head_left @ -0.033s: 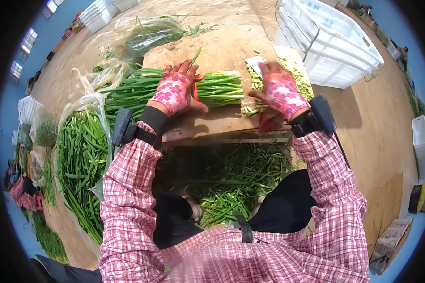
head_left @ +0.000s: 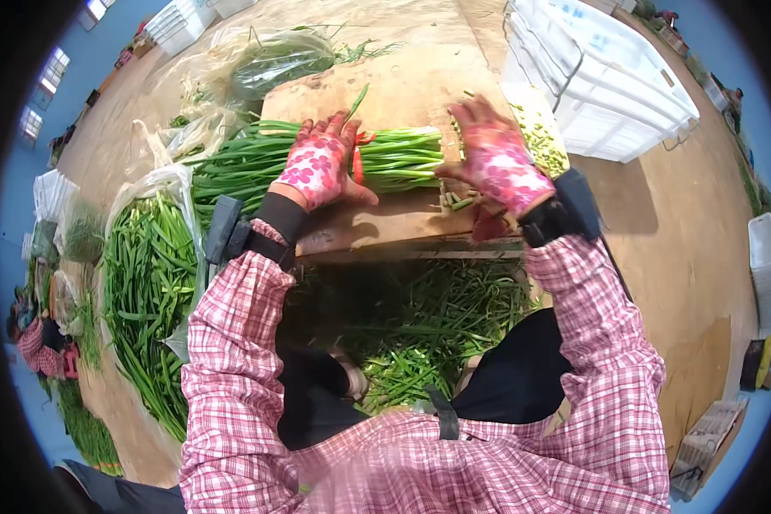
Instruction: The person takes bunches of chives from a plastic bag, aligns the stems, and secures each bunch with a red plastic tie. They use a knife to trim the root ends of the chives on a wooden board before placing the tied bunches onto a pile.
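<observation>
A bundle of long green stalks with pale cut ends (head_left: 407,158), which look like scallions or garlic chives, lies across a wooden board (head_left: 385,86). A red band (head_left: 358,163) circles it. My left hand (head_left: 319,163), in a pink flowered glove with bare fingertips, rests over the bundle by the band, thumb on the near side. Just beyond the pale ends, my right hand (head_left: 499,158), gloved alike, is spread low over the board. Short trimmed stalk pieces (head_left: 541,141) lie beside it. Under its wrist shows a dark red thing (head_left: 491,223) I cannot make out.
White plastic crates (head_left: 600,86) stand at the far right. Left of the board, a clear plastic bag (head_left: 176,184) holds more green stalks (head_left: 150,283). Leaf scraps (head_left: 420,343) cover the floor between my feet. Another person (head_left: 43,343) sits at the far left.
My right hand has shifted slightly left, closer to the pale ends. A flat white thing seen by its fingers is now hidden. My left hand and the bundle stay nearly still.
</observation>
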Motion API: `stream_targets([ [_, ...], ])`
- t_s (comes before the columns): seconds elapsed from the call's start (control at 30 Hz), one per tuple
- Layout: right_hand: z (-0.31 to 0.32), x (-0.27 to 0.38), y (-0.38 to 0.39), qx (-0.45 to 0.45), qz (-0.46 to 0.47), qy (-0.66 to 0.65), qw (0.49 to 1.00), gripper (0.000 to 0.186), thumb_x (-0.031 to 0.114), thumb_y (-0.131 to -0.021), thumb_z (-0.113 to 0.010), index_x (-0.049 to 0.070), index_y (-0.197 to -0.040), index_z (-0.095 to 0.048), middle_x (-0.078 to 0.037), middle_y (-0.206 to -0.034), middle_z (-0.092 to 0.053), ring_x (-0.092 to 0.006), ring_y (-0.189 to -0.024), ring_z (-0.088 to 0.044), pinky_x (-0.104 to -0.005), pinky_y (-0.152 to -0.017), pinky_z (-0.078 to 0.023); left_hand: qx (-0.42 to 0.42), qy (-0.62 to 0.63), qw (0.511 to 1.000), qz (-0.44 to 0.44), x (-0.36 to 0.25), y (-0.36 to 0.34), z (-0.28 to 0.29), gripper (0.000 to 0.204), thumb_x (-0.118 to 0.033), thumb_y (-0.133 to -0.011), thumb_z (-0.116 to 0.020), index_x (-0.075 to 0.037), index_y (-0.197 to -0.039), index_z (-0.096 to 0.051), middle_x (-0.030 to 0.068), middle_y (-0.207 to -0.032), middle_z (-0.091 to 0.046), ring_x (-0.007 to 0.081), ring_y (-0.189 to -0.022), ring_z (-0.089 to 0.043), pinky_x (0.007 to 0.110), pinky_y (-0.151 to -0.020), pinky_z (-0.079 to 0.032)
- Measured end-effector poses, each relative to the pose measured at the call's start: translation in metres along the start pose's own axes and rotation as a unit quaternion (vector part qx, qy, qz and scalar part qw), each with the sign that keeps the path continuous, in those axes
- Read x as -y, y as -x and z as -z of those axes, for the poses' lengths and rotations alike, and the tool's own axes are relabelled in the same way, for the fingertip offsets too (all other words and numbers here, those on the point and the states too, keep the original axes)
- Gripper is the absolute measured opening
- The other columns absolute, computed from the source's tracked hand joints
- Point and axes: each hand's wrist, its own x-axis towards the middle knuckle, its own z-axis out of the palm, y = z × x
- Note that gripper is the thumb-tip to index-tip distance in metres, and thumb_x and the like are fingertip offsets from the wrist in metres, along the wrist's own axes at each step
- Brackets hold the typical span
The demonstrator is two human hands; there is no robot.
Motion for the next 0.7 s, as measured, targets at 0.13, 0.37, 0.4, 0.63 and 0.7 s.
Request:
stream_targets([
  [0.13,-0.047,0.043,-0.02,0.008,0.083,-0.065,0.994,0.106,0.053,-0.063,-0.08,0.006,-0.144,-0.029,-0.018,-0.149,-0.03,-0.0342,-0.14,-0.024,-0.0447,-0.115,-0.022,-0.029,0.034,0.999,0.012,0.004,0.008,-0.016,0.1,-0.049,-0.049,-0.085,-0.007,-0.131,-0.046,0.0154,-0.129,-0.051,0.0344,-0.123,-0.047,0.046,-0.107,-0.029],
  [0.37,-0.032,0.052,-0.033,-0.022,0.146,-0.018,0.989,0.113,0.047,-0.05,-0.086,0.011,-0.143,-0.033,-0.016,-0.144,-0.038,-0.0357,-0.136,-0.031,-0.0524,-0.113,-0.019,-0.092,0.022,0.995,0.028,0.012,0.024,-0.014,0.099,-0.052,-0.057,-0.081,-0.005,-0.135,-0.044,0.0205,-0.139,-0.043,0.0353,-0.133,-0.037,0.045,-0.112,-0.022],
  [0.4,-0.037,0.05,-0.036,0.006,0.141,-0.029,0.99,0.112,0.046,-0.051,-0.086,0.01,-0.143,-0.032,-0.015,-0.141,-0.041,-0.0349,-0.134,-0.034,-0.0533,-0.112,-0.02,-0.09,0.028,0.995,0.042,0.014,0.032,-0.011,0.099,-0.055,-0.062,-0.077,-0.005,-0.139,-0.039,0.0224,-0.143,-0.037,0.0354,-0.137,-0.031,0.045,-0.114,-0.018],
  [0.63,0.009,0.04,-0.033,0.206,0.036,-0.337,0.918,0.073,0.032,-0.064,-0.08,-0.005,-0.122,-0.054,-0.02,-0.1,-0.067,-0.0281,-0.092,-0.066,-0.0338,-0.082,-0.051,-0.378,0.521,0.722,0.255,-0.03,0.116,0.026,0.031,-0.016,-0.085,-0.07,-0.004,-0.112,-0.06,0.0102,-0.116,-0.063,0.0198,-0.107,-0.06,0.033,-0.091,-0.049],
  [0.7,0.026,0.038,-0.016,0.271,-0.039,-0.41,0.87,0.055,0.03,-0.072,-0.079,-0.006,-0.11,-0.062,-0.013,-0.09,-0.069,-0.0171,-0.082,-0.065,-0.0291,-0.077,-0.05,-0.405,0.707,0.518,0.262,-0.05,0.139,0.005,0.034,-0.017,-0.089,-0.066,-0.004,-0.119,-0.056,0.0084,-0.115,-0.062,0.0189,-0.106,-0.06,0.03,-0.09,-0.048],
])
